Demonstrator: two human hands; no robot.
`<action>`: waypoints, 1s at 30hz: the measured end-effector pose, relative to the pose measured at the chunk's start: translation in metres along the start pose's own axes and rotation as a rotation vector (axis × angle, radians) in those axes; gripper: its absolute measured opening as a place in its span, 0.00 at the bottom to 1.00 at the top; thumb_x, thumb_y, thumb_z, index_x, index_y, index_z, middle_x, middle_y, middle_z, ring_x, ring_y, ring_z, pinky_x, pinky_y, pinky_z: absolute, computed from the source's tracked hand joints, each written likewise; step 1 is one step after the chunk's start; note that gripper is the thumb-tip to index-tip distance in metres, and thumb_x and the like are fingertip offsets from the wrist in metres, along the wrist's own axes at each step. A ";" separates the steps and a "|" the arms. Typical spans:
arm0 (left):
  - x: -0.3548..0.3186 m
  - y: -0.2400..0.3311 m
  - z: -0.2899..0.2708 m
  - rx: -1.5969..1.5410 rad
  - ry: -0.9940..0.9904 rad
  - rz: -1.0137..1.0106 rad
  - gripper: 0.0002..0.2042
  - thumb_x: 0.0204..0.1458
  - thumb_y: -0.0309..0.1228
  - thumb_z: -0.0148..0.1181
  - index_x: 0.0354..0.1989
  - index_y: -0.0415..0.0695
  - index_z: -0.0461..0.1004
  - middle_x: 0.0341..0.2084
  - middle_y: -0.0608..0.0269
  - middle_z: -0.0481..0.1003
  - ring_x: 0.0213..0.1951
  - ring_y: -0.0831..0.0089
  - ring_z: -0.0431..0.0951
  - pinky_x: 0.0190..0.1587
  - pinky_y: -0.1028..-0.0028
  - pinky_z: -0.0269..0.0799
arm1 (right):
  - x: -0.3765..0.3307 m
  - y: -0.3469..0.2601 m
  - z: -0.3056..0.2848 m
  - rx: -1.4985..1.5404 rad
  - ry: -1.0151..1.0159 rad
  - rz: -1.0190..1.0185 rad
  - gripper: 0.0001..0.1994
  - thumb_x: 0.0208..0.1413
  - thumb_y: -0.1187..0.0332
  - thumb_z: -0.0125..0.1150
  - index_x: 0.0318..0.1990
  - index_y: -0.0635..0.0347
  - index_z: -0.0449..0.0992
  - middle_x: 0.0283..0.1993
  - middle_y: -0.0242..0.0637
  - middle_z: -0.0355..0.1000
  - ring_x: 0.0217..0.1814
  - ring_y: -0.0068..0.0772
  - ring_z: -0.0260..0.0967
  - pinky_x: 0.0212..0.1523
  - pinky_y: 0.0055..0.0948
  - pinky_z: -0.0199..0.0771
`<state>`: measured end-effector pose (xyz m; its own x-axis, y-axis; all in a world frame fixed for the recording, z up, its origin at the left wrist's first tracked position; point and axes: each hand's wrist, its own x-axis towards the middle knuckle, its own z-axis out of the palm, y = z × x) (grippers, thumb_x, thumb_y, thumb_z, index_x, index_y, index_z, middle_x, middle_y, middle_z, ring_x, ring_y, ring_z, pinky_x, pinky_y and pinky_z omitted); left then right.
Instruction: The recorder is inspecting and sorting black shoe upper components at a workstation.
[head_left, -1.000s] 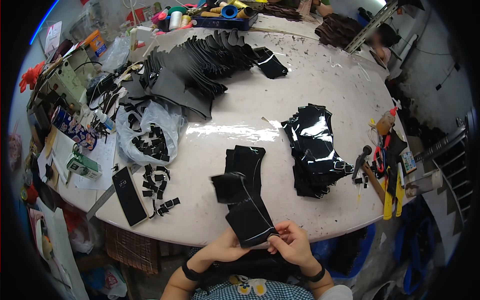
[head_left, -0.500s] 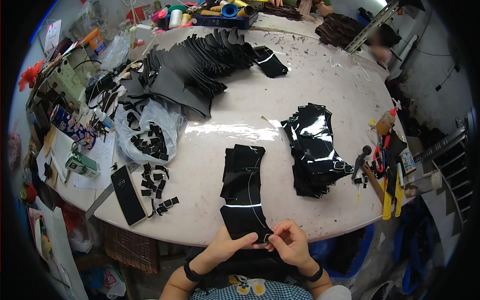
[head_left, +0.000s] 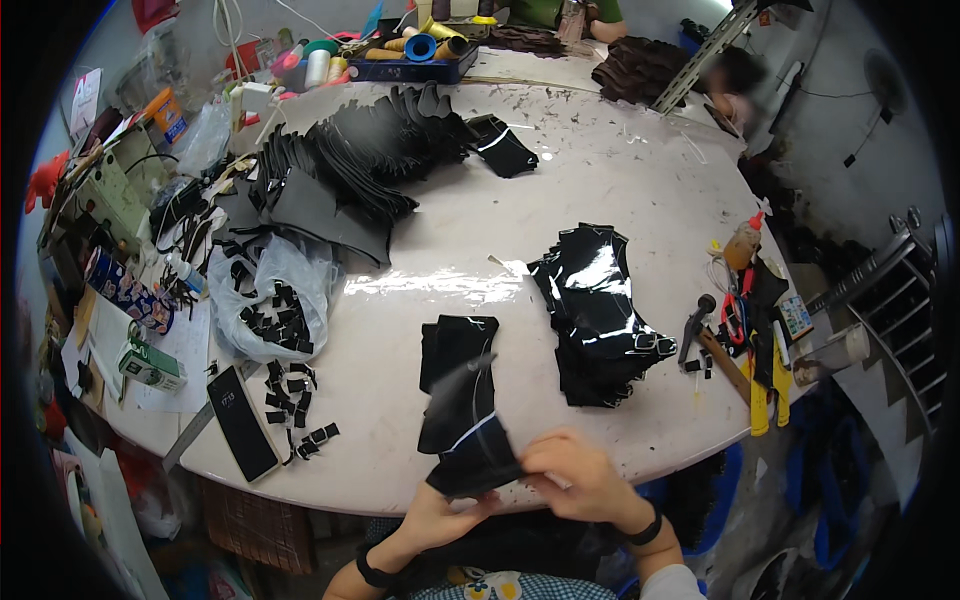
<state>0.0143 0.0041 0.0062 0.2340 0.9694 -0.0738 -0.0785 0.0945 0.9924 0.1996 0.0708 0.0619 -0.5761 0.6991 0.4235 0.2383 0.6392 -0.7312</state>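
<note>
A black cut piece (head_left: 468,440) is held at the near table edge (head_left: 690,455), pinched from below by the left hand (head_left: 440,515) and at its right corner by the right hand (head_left: 578,480); a small stack of black pieces (head_left: 455,345) lies just beyond it

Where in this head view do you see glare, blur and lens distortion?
Head view: glare streaks the table centre and the glossy black stack; the lifted black piece and both hands, left and right, are motion-blurred; fisheye bends the table edge, with dark corners.
</note>
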 end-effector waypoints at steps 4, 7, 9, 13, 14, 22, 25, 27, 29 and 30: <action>-0.003 -0.006 -0.006 0.073 -0.034 -0.024 0.13 0.45 0.25 0.61 0.40 0.39 0.71 0.31 0.61 0.74 0.32 0.77 0.75 0.36 0.79 0.71 | 0.011 0.002 -0.048 -0.180 0.374 0.113 0.10 0.40 0.82 0.57 0.34 0.64 0.73 0.26 0.36 0.69 0.23 0.25 0.65 0.24 0.22 0.65; -0.004 -0.005 -0.008 0.145 -0.105 0.006 0.11 0.46 0.26 0.60 0.39 0.39 0.71 0.31 0.61 0.74 0.31 0.77 0.75 0.34 0.80 0.71 | 0.028 0.035 -0.069 -0.232 0.664 0.361 0.09 0.46 0.77 0.55 0.38 0.62 0.71 0.23 0.34 0.68 0.23 0.24 0.63 0.26 0.23 0.62; -0.004 -0.001 -0.010 0.203 -0.156 -0.009 0.11 0.47 0.27 0.59 0.39 0.39 0.71 0.30 0.60 0.74 0.31 0.76 0.75 0.34 0.79 0.71 | 0.035 0.063 -0.075 -0.675 0.548 0.415 0.09 0.46 0.73 0.57 0.37 0.61 0.71 0.23 0.34 0.67 0.28 0.32 0.63 0.34 0.31 0.60; -0.009 0.008 -0.023 0.268 -0.084 0.000 0.10 0.46 0.28 0.59 0.37 0.39 0.73 0.27 0.59 0.74 0.30 0.75 0.75 0.34 0.78 0.70 | 0.023 0.093 -0.069 -1.010 0.426 0.549 0.13 0.43 0.68 0.60 0.38 0.59 0.70 0.32 0.36 0.67 0.40 0.39 0.61 0.44 0.38 0.54; -0.010 0.010 -0.029 0.307 -0.032 0.010 0.09 0.46 0.27 0.59 0.36 0.39 0.73 0.27 0.59 0.74 0.30 0.74 0.75 0.34 0.78 0.70 | 0.020 0.095 -0.068 -1.019 0.512 0.425 0.13 0.43 0.68 0.60 0.38 0.60 0.70 0.35 0.37 0.67 0.41 0.40 0.61 0.45 0.38 0.55; -0.021 0.001 -0.096 1.212 0.797 0.157 0.08 0.37 0.26 0.61 0.28 0.42 0.73 0.24 0.62 0.69 0.32 0.63 0.68 0.36 0.65 0.62 | 0.011 0.047 -0.058 -0.870 0.612 0.164 0.10 0.44 0.74 0.56 0.35 0.64 0.68 0.35 0.42 0.65 0.43 0.44 0.60 0.50 0.39 0.54; -0.030 -0.005 -0.119 1.170 0.780 -0.011 0.08 0.36 0.26 0.61 0.27 0.44 0.73 0.26 0.64 0.69 0.34 0.63 0.67 0.38 0.65 0.60 | 0.001 0.029 -0.047 -0.728 0.584 0.117 0.06 0.43 0.77 0.55 0.32 0.64 0.68 0.32 0.42 0.64 0.42 0.45 0.61 0.48 0.39 0.57; -0.033 -0.008 -0.124 1.143 0.779 0.086 0.07 0.36 0.25 0.61 0.26 0.43 0.73 0.26 0.63 0.70 0.30 0.63 0.68 0.35 0.66 0.61 | -0.006 0.019 -0.040 -0.617 0.549 0.146 0.05 0.42 0.78 0.54 0.29 0.64 0.68 0.31 0.42 0.64 0.41 0.45 0.61 0.46 0.39 0.58; -0.034 -0.008 -0.122 1.142 0.814 0.168 0.06 0.36 0.23 0.61 0.25 0.42 0.72 0.26 0.62 0.71 0.28 0.64 0.68 0.33 0.68 0.63 | -0.011 0.011 -0.031 -0.559 0.477 0.112 0.04 0.41 0.78 0.53 0.28 0.63 0.69 0.29 0.42 0.64 0.39 0.46 0.62 0.43 0.38 0.61; -0.034 -0.008 -0.119 1.037 0.845 0.192 0.05 0.38 0.22 0.60 0.26 0.42 0.72 0.27 0.62 0.71 0.27 0.66 0.69 0.32 0.70 0.63 | -0.013 0.006 -0.027 -0.496 0.441 0.104 0.05 0.40 0.78 0.53 0.28 0.63 0.69 0.29 0.42 0.64 0.39 0.46 0.62 0.42 0.38 0.62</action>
<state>-0.1079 -0.0023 -0.0106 -0.3897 0.8252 0.4088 0.8078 0.0931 0.5821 0.2298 0.0741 0.0657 -0.1823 0.7631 0.6201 0.6671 0.5593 -0.4921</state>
